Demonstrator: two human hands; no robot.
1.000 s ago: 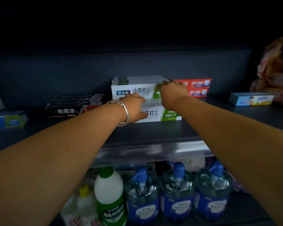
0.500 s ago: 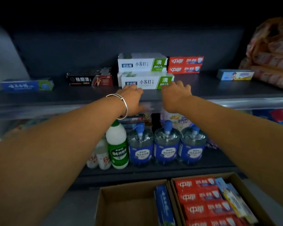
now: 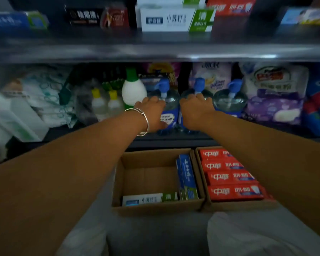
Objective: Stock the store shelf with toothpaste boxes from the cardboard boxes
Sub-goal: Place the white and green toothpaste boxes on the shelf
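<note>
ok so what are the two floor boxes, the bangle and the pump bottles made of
Floor boxes: corrugated cardboard by the look, matte brown with thick folded walls.
Bangle on the left wrist: probably metal, thin, silvery and shiny.
Pump bottles: likely clear plastic, see-through glossy bodies with opaque blue pump heads and blue labels; glass cannot be ruled out by look alone.

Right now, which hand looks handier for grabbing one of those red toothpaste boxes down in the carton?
Probably the right hand. Both hands are empty, but the red toothpaste boxes fill the right cardboard box, directly below the right arm. The left hand hangs above the other carton.
</note>
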